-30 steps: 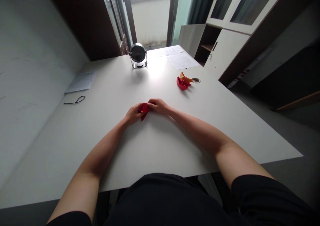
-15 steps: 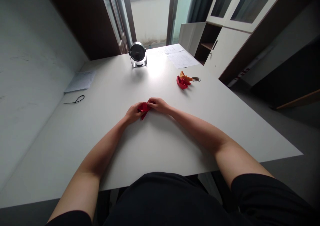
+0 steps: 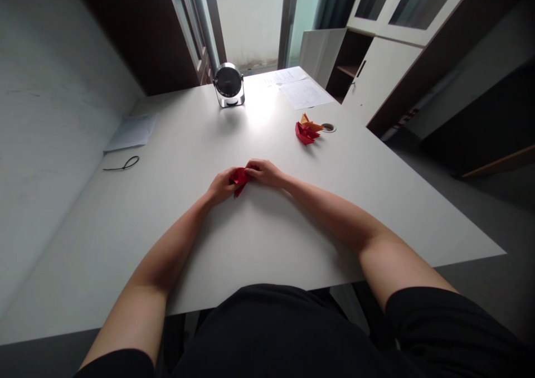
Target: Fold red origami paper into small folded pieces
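Between my two hands is a partly folded piece of red origami paper (image 3: 240,176), just over the middle of the white table (image 3: 267,238). My left hand (image 3: 223,185) grips its left side, fingers closed round it. From the right, my right hand (image 3: 262,171) pinches the upper right edge of the paper. A pointed red flap sticks out below, toward me. My fingers cover parts of the folds. Farther off to the right lie finished-looking folded pieces, one red (image 3: 306,134) and one orange (image 3: 310,123), touching each other.
At the far edge stands a round black device on a metal stand (image 3: 228,82). Printed sheets (image 3: 305,92) lie at the back right, near a round cable hole (image 3: 329,127). On the left are a packet of papers (image 3: 131,131) and a black cable tie (image 3: 123,165).
The whole view has shifted slightly, so the table appears a little higher. Both hands keep hold of the red paper, with hardly any visible movement.
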Demonstrator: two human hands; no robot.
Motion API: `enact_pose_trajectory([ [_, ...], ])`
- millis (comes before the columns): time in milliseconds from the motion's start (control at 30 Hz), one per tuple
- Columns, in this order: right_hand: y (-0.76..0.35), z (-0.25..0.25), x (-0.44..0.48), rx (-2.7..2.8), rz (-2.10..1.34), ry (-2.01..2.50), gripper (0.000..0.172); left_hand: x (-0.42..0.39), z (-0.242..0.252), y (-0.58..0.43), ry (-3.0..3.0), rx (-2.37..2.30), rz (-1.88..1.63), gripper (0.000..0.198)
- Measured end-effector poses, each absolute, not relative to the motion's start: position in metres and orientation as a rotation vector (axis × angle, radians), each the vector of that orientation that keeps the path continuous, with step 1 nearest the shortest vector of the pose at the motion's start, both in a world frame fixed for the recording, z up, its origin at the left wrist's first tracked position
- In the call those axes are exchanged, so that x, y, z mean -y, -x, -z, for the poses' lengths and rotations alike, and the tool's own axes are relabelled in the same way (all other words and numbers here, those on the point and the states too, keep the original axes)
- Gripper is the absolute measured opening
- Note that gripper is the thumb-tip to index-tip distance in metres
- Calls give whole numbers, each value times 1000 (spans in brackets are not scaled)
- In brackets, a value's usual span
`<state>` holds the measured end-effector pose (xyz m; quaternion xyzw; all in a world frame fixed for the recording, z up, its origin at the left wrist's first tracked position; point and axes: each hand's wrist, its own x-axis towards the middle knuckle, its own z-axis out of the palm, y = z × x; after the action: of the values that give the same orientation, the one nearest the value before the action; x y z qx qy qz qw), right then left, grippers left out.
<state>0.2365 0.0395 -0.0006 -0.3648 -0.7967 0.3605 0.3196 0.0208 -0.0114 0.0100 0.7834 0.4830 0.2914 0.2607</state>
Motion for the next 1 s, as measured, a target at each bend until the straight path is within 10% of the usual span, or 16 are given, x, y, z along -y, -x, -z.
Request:
enact_pose_trajectory([
  [1000,-238,0,-39,2115,-962,936,29,10,-7,-20,-2105,-1279,-802,37],
])
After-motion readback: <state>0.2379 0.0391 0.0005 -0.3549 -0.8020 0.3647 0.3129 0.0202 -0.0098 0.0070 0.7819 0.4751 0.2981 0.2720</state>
